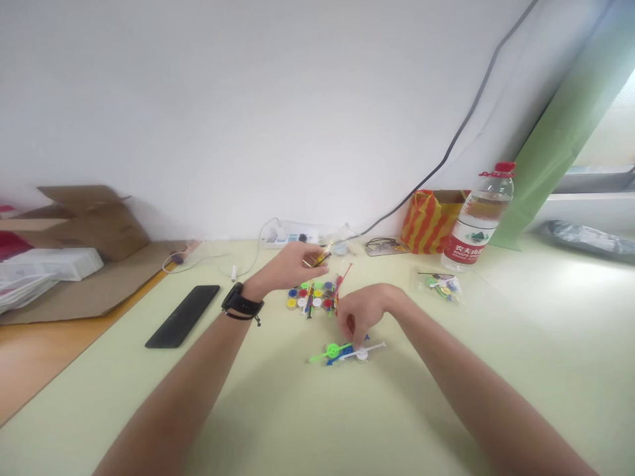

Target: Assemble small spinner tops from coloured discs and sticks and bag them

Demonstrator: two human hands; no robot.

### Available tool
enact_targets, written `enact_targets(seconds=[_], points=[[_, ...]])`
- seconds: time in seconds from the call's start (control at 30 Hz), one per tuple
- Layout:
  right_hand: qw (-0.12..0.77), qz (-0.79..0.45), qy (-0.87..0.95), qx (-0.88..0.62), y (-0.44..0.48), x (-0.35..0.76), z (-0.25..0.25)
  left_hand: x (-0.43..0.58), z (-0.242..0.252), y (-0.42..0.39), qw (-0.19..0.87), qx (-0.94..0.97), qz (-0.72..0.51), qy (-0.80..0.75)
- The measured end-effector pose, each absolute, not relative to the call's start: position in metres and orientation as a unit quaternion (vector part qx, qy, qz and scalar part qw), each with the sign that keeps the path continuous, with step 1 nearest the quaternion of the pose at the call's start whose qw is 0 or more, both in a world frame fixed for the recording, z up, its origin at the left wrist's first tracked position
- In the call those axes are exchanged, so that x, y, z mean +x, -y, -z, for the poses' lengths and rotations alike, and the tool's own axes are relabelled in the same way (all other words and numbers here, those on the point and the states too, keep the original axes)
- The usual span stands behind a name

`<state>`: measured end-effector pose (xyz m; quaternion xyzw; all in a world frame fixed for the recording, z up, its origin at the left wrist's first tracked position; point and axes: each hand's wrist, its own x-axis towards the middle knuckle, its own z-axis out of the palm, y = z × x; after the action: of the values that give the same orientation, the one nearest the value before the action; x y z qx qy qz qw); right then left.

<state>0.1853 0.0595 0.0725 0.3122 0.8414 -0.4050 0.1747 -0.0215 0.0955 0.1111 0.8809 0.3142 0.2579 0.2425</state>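
Midway across the pale table (pixel 496 344), pinching a yellow stick (pixel 321 256) at the tips of the left hand (pixel 292 266) near the pile of discs and sticks (pixel 312 297), with right hand (pixel 364 312) fingers bunched just over the green-and-blue assembly (pixel 342 351): liable to scatter that pile by one careless wrist brush.

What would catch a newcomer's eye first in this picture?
Two bare hands in the middle: the left hand pinches a thin stick, the right hand curls above green, blue and white toy pieces. Between them lies a heap of coloured discs and sticks. Back right, a water bottle with a red label stands; a black phone lies left.
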Motion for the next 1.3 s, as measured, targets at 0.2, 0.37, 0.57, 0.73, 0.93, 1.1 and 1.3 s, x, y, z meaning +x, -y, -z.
enact_targets(seconds=[0.2, 0.37, 0.57, 0.73, 0.93, 1.1, 1.3], points=[[0.005, 0.404, -0.866, 0.294, -0.05, 0.205, -0.096, -0.024, -0.112, -0.096, 0.244, 0.888, -0.235, -0.312], [-0.198, 0.416, -0.829, 0.317, -0.041, 0.24, -0.132, -0.029, -0.117, -0.096, 0.26, 0.89, -0.21, -0.31], [-0.444, 0.277, -0.729, 0.441, -0.035, 0.281, -0.148, -0.032, -0.124, -0.094, 0.301, 0.882, -0.197, -0.303], [-0.481, 0.218, -0.701, 0.48, -0.035, 0.291, -0.147, -0.035, -0.124, -0.096, 0.323, 0.878, -0.172, -0.308], [-0.382, 0.231, -0.762, 0.47, -0.041, 0.283, -0.145, -0.036, -0.122, -0.097, 0.347, 0.875, -0.169, -0.294], [-0.343, 0.246, -0.783, 0.456, -0.042, 0.276, -0.143, -0.034, -0.124, -0.093, 0.355, 0.871, -0.178, -0.288], [-0.325, 0.252, -0.796, 0.444, -0.045, 0.268, -0.139, -0.032, -0.128, -0.089, 0.36, 0.874, -0.167, -0.282]])
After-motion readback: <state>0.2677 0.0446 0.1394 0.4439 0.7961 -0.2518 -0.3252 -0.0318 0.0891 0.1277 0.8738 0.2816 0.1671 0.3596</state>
